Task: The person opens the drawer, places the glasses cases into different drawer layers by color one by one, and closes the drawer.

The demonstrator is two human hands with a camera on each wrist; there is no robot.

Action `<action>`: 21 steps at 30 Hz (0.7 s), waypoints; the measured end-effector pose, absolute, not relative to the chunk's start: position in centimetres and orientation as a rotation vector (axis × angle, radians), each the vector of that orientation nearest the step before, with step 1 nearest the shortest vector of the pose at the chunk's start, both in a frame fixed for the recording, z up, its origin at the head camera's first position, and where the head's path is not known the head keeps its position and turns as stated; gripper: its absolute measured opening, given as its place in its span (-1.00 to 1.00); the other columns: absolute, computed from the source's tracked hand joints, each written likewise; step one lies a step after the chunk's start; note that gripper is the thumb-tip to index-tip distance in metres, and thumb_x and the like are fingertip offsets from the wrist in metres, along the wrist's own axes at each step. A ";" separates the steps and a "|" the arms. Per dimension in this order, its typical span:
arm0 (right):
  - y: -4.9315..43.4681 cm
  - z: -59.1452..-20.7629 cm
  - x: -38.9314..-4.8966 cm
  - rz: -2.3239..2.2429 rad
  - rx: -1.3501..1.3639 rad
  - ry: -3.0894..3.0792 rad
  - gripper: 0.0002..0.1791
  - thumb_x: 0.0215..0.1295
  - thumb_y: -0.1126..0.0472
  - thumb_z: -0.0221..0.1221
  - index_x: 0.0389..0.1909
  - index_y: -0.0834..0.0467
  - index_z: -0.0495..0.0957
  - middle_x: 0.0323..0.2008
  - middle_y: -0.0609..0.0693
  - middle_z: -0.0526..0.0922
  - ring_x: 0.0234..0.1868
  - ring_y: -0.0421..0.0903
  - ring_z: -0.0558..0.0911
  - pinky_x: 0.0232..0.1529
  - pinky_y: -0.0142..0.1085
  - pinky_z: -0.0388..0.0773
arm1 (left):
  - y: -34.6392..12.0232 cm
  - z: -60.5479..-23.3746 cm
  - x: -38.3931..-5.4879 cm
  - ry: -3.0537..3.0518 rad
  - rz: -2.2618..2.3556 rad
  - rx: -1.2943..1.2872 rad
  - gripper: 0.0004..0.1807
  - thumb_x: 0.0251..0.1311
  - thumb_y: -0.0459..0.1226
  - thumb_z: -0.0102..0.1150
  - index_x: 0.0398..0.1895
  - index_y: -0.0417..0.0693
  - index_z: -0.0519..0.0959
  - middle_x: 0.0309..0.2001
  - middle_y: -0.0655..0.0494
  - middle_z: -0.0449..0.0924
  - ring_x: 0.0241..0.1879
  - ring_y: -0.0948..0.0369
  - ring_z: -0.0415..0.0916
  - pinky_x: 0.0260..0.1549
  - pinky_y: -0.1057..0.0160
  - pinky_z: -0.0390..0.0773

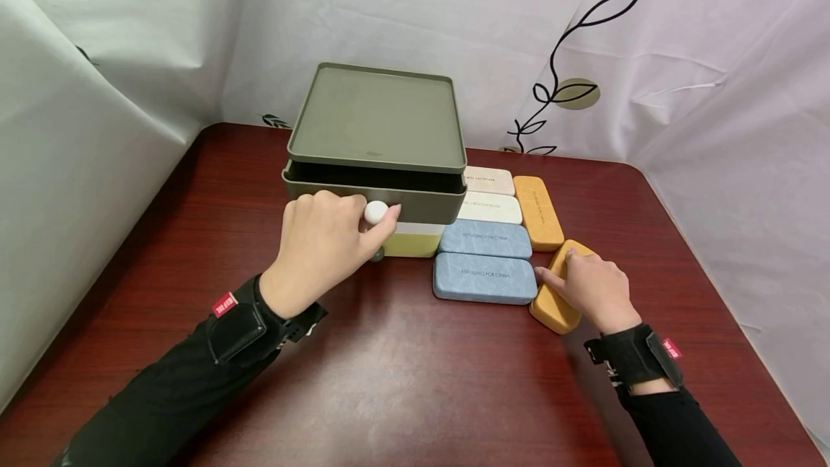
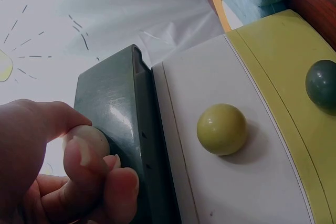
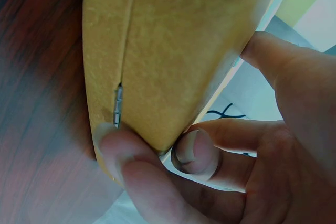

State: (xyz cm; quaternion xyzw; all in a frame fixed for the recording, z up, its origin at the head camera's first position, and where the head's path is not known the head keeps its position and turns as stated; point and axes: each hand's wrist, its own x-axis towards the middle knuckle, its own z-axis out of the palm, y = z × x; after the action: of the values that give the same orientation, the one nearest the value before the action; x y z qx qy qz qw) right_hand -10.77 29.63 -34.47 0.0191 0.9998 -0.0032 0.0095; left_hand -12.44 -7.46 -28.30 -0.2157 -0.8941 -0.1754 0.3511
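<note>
Left hand (image 1: 320, 242), knuckles up, pinches the white knob (image 1: 375, 212) on the drawer box (image 1: 379, 117); right hand (image 1: 595, 290), back upward, grips an orange case (image 1: 555, 307) right of the box.

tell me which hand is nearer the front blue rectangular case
Right: the right hand grips the mustard rectangular case beside that blue case's right end; the left hand is farther, past its left end, pinching the round white knob of the olive drawer.
</note>
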 end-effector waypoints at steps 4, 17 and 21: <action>29.6 -34.4 -10.9 -0.022 0.096 3.096 -0.41 0.21 -0.24 0.15 -0.71 0.13 0.26 -0.72 0.00 0.27 -0.70 -0.06 0.33 -0.69 -0.26 0.20 | -7.5 -28.3 -12.3 -2.311 -0.449 -0.560 -0.38 0.15 0.04 0.17 -0.93 0.03 0.18 -0.85 0.21 -0.03 -0.82 0.18 -0.03 -0.81 0.27 -0.07; 29.5 -34.6 -10.9 -0.104 0.088 3.110 -0.48 0.22 -0.13 0.17 -0.68 0.16 0.27 -0.73 -0.01 0.24 -0.71 -0.08 0.30 -0.69 -0.29 0.18 | -7.5 -28.4 -11.8 -2.292 -0.437 -0.561 -0.37 0.13 0.04 0.20 -0.93 0.01 0.16 -0.82 0.21 -0.07 -0.83 0.17 -0.03 -0.82 0.28 -0.07; 29.5 -34.7 -10.9 -0.123 0.092 3.115 -0.50 0.22 -0.11 0.16 -0.69 0.15 0.28 -0.74 -0.02 0.25 -0.72 -0.08 0.30 -0.70 -0.30 0.18 | -7.5 -28.4 -11.7 -2.281 -0.439 -0.565 -0.37 0.12 0.03 0.21 -0.93 0.01 0.15 -0.81 0.21 -0.08 -0.82 0.18 -0.06 -0.81 0.29 -0.08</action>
State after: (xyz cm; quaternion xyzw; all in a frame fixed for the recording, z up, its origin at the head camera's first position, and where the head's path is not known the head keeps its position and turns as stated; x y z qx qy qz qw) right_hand -10.90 29.50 -34.66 0.0294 0.9987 -0.0393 0.0116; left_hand -11.73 -7.52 -28.37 -0.2197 -0.8877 -0.1710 0.3666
